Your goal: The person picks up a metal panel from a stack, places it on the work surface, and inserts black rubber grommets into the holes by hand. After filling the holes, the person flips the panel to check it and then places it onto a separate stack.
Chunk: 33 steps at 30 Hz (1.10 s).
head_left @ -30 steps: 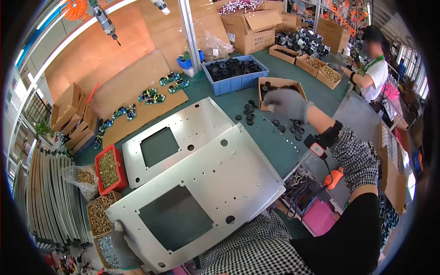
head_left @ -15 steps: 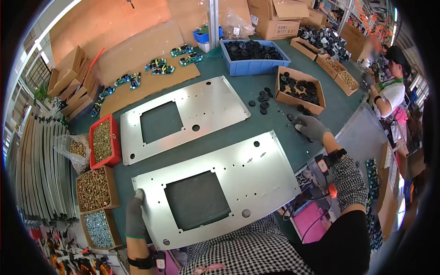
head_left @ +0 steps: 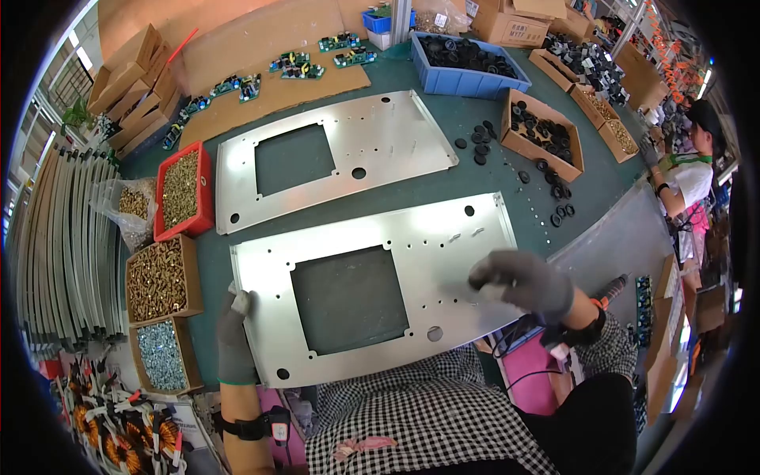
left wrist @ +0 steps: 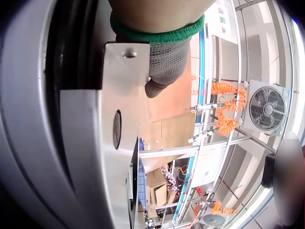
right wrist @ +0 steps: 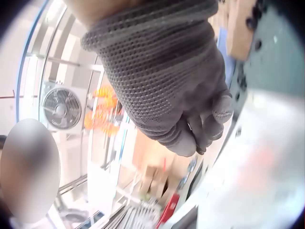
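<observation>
A metal panel [head_left: 427, 277] with a large rectangular cutout lies nearest the body, and its left edge is gripped by the gloved left hand [head_left: 236, 340], thumb on top. In the left wrist view, the left hand [left wrist: 167, 64] is beside the panel's flange [left wrist: 121, 90]. Over the panel's right part hovers the right hand [head_left: 526, 285], blurred, its fingers curled. In the right wrist view, the right hand [right wrist: 167, 81] has thumb and fingers drawn together around a small dark piece [right wrist: 201, 150], mostly hidden. A second similar panel [head_left: 396, 150] lies behind.
Loose black caps [head_left: 480, 142] lie near a cardboard box [head_left: 578, 162] and a blue bin [head_left: 467, 79] of black parts. At left are a red tray [head_left: 207, 186] and boxes of fasteners [head_left: 158, 281]. Circuit boards [head_left: 301, 70] sit at the back; another person [head_left: 689, 182] works at right.
From among the loose black caps, the right hand has come back over the near panel. That panel has turned from its earlier slant, still gripped by the left hand. The head view has shifted.
</observation>
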Motion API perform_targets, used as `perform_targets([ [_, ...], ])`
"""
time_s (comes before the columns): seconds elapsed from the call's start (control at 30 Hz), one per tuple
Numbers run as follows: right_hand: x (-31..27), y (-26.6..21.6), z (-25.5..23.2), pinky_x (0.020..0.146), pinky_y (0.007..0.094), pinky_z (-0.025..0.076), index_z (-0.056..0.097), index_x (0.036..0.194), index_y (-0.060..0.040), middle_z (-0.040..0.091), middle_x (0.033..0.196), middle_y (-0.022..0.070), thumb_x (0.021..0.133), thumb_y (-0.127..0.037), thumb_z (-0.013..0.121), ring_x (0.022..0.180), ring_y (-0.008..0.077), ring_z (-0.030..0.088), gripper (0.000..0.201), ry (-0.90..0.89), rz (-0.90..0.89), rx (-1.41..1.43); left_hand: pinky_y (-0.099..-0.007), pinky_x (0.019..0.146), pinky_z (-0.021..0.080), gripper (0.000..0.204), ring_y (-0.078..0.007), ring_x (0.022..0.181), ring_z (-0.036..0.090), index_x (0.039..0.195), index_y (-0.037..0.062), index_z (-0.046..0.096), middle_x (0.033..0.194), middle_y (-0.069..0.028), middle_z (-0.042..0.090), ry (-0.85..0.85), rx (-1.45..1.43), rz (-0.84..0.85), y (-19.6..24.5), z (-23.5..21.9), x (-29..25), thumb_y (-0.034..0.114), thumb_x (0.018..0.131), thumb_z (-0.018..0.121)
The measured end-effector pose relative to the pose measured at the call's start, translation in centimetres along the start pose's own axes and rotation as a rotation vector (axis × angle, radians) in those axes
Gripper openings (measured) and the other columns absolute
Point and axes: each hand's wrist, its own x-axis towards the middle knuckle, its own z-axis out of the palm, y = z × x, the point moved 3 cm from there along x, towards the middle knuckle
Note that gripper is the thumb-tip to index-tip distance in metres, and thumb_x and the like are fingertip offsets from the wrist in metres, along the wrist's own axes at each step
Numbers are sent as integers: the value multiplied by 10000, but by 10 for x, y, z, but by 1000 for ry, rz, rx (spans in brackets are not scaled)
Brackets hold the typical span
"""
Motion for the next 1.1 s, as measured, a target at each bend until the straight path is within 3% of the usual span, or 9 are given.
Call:
perform_targets([
  [0.03, -1, -17, 26, 799, 322, 521, 625, 1096, -59, 669, 958, 76, 831, -65, 629, 872, 187, 652, 265, -168, 87, -118, -335, 764, 567, 504, -213, 943, 652, 1306, 27, 452, 1114, -126, 610, 33, -24, -14, 1, 3, -2, 338, 920, 541],
  [0.17, -4, -5, 76, 781, 368, 536, 585, 1140, -90, 669, 978, 117, 844, -168, 635, 880, 289, 667, 310, -250, 203, -246, -337, 792, 561, 481, -214, 959, 647, 1297, 25, 460, 1112, -122, 606, 51, -69, -43, 5, 8, -3, 325, 926, 526],
  [0.27, -6, 13, 86, 763, 375, 533, 588, 1112, -98, 664, 933, 106, 845, -200, 645, 854, 280, 666, 291, -201, 81, -196, -330, 792, 559, 439, -211, 947, 648, 1279, 22, 478, 1095, -111, 606, 115, -71, -78, 5, 4, -1, 290, 933, 506],
  [0.47, -4, 19, 98, 689, 368, 514, 594, 1050, -79, 638, 834, 65, 799, -183, 685, 767, 245, 651, 287, -105, -310, -706, -326, 785, 558, 390, -201, 930, 646, 1265, 13, 488, 1073, -103, 604, 111, -98, -113, -2, -9, 5, 232, 943, 484],
  [0.67, 12, -8, 92, 695, 368, 516, 530, 1029, -71, 638, 835, 93, 836, -153, 611, 807, 284, 662, 225, -476, -3, -742, -327, 783, 558, 394, -204, 932, 649, 1269, 14, 484, 1086, -108, 609, 89, -76, -87, -4, -13, 9, 235, 943, 492],
  [0.87, 53, -7, 73, 709, 379, 511, 531, 1059, -141, 653, 863, 60, 826, -259, 639, 799, 268, 671, 283, -682, 215, -773, -326, 787, 559, 434, -208, 938, 654, 1287, 10, 464, 1120, -125, 613, 138, -33, -88, 7, 8, 0, 259, 934, 513],
  [0.97, 51, 8, 68, 717, 391, 508, 552, 1064, -152, 656, 859, 49, 851, -296, 621, 800, 259, 671, 267, -564, 212, -659, -326, 784, 561, 451, -205, 941, 654, 1297, 9, 459, 1116, -127, 616, 117, -25, -64, 8, 12, 0, 275, 936, 512],
  [1.07, 49, 1, 52, 767, 399, 506, 557, 1074, -145, 669, 899, 92, 863, -304, 588, 879, 284, 667, 266, -526, 186, -817, -318, 763, 556, 461, -194, 923, 651, 1281, 8, 475, 1096, -118, 620, 99, 50, -31, 5, 6, 3, 299, 927, 517],
  [1.1, 53, -2, 28, 739, 398, 512, 580, 1084, -183, 673, 866, 80, 868, -323, 566, 836, 281, 669, 257, -321, 149, -733, -315, 775, 543, 453, -188, 931, 640, 1279, 16, 484, 1082, -102, 615, 110, 72, -42, 5, 5, 4, 289, 919, 526],
])
